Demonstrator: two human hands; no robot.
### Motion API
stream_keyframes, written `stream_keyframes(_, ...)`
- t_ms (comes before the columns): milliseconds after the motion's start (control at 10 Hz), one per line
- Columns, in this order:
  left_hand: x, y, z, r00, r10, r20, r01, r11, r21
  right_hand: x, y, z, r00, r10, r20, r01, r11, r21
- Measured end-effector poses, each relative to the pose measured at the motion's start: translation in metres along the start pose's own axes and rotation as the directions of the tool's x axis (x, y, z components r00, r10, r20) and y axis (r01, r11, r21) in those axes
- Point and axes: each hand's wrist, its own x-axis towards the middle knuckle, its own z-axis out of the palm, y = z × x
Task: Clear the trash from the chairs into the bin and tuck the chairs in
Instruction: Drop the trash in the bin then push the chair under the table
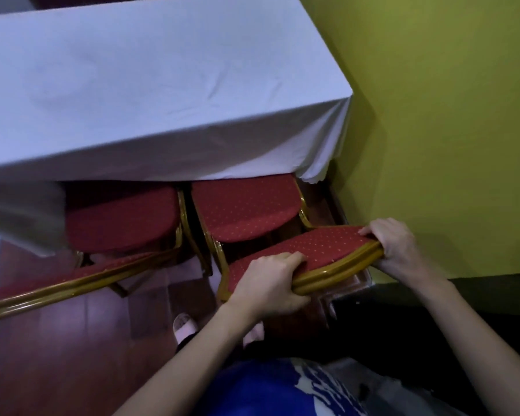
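The top rail of the right-hand chair [312,250] is gripped by both hands. The left hand [270,283] is closed over the rail toward its left end: the fingers [288,259] are curled over onto the red dotted padding of the backrest, with the palm wrapped around the gold frame below them. The right hand [394,244] is clamped on the rail's right end, fingertips [370,229] pressed on the padding near the corner, the gold tube held beneath them.

Beyond the fingers of both hands, the seat [243,208] of this chair is seen, red with pale dots; its far edge lies under the hanging edge of the white tablecloth [150,94]. The near part of the seat is uncovered.

To the left of the left hand's fingers, a second chair [120,214] stands beside the first, gold frames nearly touching. Its seat is likewise partly under the cloth; its backrest rail runs off toward the lower left, blurred.

To the right of the right hand, a yellow-green wall [448,130] stands close by the chair. Below the hands, a reddish wooden floor [57,340] and a pale slipper [185,325] are visible. No trash can be made out on either seat.
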Motion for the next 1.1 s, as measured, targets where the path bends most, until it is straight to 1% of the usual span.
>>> stream_keyframes(100, 0.007, -0.006, -0.005, 0.999, -0.041, -0.021, 0.041, 0.999, 0.010, 0.011, -0.001, -0.002, 1.000, 0.013, 0.001, -0.013, 1.000, 0.003)
stream_keyframes(200, 0.020, -0.016, -0.016, 0.997, -0.055, -0.051, 0.056, 0.998, 0.024, 0.033, -0.010, -0.010, 1.000, -0.019, -0.024, 0.019, 1.000, 0.019)
stream_keyframes(300, 0.032, -0.025, -0.028, 0.997, -0.052, -0.060, 0.056, 0.997, 0.062, 0.053, -0.017, -0.018, 0.999, 0.003, -0.044, -0.001, 0.999, 0.045)
stream_keyframes(400, 0.046, -0.038, -0.045, 0.998, -0.042, -0.045, 0.046, 0.995, 0.087, 0.076, -0.024, -0.020, 0.998, 0.024, -0.060, -0.021, 0.999, 0.049)
stream_keyframes(500, 0.051, -0.040, -0.046, 1.000, -0.018, -0.008, 0.019, 0.995, 0.103, 0.078, -0.018, -0.016, 0.997, 0.047, -0.053, -0.043, 0.997, 0.068)
stream_keyframes(700, 0.052, -0.041, -0.047, 1.000, -0.014, 0.006, 0.014, 0.997, 0.078, 0.079, -0.020, -0.020, 0.995, 0.083, -0.056, -0.077, 0.992, 0.101)
stream_keyframes(800, 0.045, -0.047, -0.048, 0.999, -0.030, 0.020, 0.030, 1.000, 0.004, 0.082, -0.021, -0.018, 0.994, 0.111, 0.013, -0.112, 0.982, 0.150)
stream_keyframes(900, 0.035, -0.052, -0.051, 0.996, -0.018, 0.083, 0.019, 1.000, -0.005, 0.093, -0.014, -0.037, 0.941, 0.101, 0.324, -0.156, 0.976, 0.149)
stream_keyframes(1000, 0.021, -0.070, -0.067, 0.987, -0.015, 0.160, 0.001, 0.996, 0.091, 0.126, -0.023, -0.088, 0.660, -0.003, 0.751, -0.262, 0.936, 0.235)
stream_keyframes(1100, 0.014, -0.081, -0.082, 0.987, -0.048, 0.154, 0.027, 0.991, 0.134, 0.141, -0.051, -0.087, 0.674, -0.057, 0.737, -0.172, 0.958, 0.231)
